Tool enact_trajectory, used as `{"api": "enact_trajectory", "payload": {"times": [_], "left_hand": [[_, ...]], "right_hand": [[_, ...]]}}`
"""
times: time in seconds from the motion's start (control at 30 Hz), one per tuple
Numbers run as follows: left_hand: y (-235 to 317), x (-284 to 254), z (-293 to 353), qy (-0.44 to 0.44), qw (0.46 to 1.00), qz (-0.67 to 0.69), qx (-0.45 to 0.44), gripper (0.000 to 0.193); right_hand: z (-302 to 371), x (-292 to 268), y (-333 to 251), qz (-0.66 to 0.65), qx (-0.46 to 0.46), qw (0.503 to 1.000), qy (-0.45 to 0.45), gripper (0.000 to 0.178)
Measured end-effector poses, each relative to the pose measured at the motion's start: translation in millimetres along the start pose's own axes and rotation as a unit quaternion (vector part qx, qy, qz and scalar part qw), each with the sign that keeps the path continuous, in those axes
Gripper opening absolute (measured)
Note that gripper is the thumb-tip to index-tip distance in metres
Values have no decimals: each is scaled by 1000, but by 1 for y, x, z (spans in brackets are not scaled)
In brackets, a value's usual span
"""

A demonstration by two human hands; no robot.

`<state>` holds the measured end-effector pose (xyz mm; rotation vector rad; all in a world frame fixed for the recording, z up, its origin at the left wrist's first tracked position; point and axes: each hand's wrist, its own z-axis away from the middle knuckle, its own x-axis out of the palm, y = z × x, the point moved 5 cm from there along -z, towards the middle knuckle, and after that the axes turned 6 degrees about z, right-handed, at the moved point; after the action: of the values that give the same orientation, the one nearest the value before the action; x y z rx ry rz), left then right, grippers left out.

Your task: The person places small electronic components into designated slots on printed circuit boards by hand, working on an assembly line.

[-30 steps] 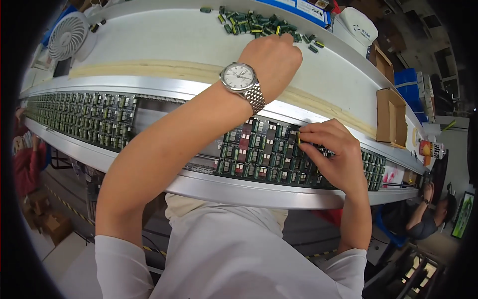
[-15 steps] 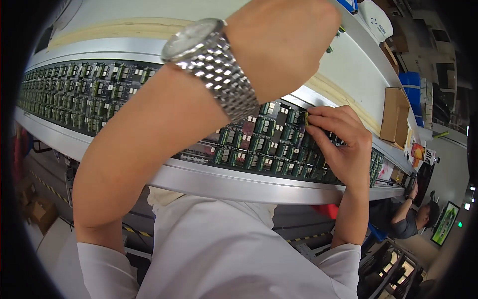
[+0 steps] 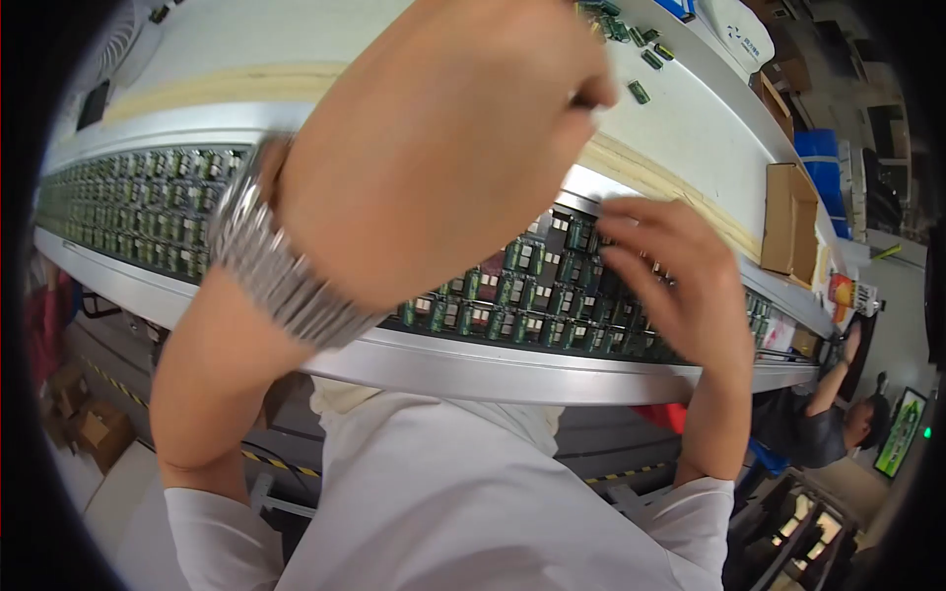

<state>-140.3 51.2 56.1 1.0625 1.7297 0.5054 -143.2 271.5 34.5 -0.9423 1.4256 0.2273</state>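
Note:
A long dark circuit board panel (image 3: 557,295) runs along a metal-edged track, set with rows of small green cylindrical components and pale blocks. Over the panel's middle, close to the camera, is my left hand (image 3: 463,128), with a silver watch (image 3: 281,261) on its wrist. Its back faces me and its fingers are hidden and smeared. At the panel's right part hovers my right hand (image 3: 680,271), blurred, thumb and fingers apart with nothing visible between them. Several loose green cylindrical components (image 3: 639,93) lie on the white surface beyond the left hand.
A silver rail (image 3: 473,372) borders the panel on my side. Cream strips (image 3: 680,182) line its far side. At the right stand an open cardboard box (image 3: 788,222) and a white cap-like item (image 3: 739,34). A person (image 3: 823,419) sits farther off at the right.
My left hand has moved left and nearer, uncovering the loose components. My right hand's fingers have parted from the small green component they pinched over the panel.

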Motion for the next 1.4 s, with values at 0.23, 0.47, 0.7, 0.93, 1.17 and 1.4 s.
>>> {"api": "enact_trajectory", "payload": {"times": [0.23, 0.47, 0.7, 0.93, 1.17, 1.4], "left_hand": [[-4, 4, 73, -68, 990, 51, -110, 18], [-2, 14, 91, -69, 992, -59, -87, 30], [-5, 16, 94, -48, 990, -75, -113, 33], [8, 21, 89, -76, 984, -142, -75, 28], [17, 25, 83, -144, 966, -212, 28, 21], [23, 31, 85, -135, 959, -246, 29, 18]], "right_hand": [[-72, -10, 50, 113, 37, 986, 114, 23], [-89, 8, 72, 103, -18, 994, 22, 18], [-54, 6, 93, 52, 49, 997, 32, 18], [-23, -16, 93, -2, 149, 988, -30, 19], [-18, -10, 73, -100, 50, 993, 41, 17], [-25, -7, 63, -111, 62, 992, 14, 17]]}}
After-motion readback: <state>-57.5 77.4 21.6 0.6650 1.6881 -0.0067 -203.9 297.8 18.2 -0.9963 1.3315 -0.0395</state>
